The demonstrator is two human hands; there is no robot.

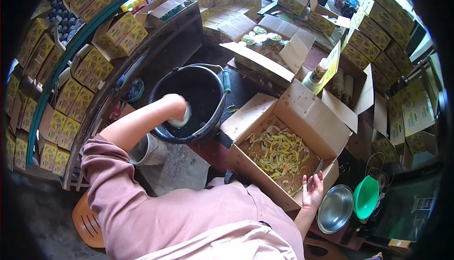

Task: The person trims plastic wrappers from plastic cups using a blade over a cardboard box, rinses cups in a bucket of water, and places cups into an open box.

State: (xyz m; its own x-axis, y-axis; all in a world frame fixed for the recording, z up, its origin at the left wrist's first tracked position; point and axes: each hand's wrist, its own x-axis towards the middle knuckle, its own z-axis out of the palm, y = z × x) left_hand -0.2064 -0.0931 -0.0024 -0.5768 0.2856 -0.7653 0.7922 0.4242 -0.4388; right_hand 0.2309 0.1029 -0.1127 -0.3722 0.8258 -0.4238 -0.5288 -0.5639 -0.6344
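Observation:
My left hand (176, 106) reaches over the near side of a large black bucket (158, 89), its fingers mostly turned away from me. A pale, whitish rounded thing (182, 118) shows in it; its exact kind is unclear. Over the near right corner of an open cardboard box (265, 184), my right hand (312, 191) grips a small knife (319, 167), blade pointing up and away. Many yellow-green peel strips (276, 153) cover the bottom of that box.
A steel bowl (336, 208) and a green plastic basin (366, 197) stand at the right. Behind are an open carton of lidded cups (260, 37) and stacked cups (314, 78). A grey bucket (153, 151) sits below the black one. Yellow printed cartons (378, 30) are stacked around.

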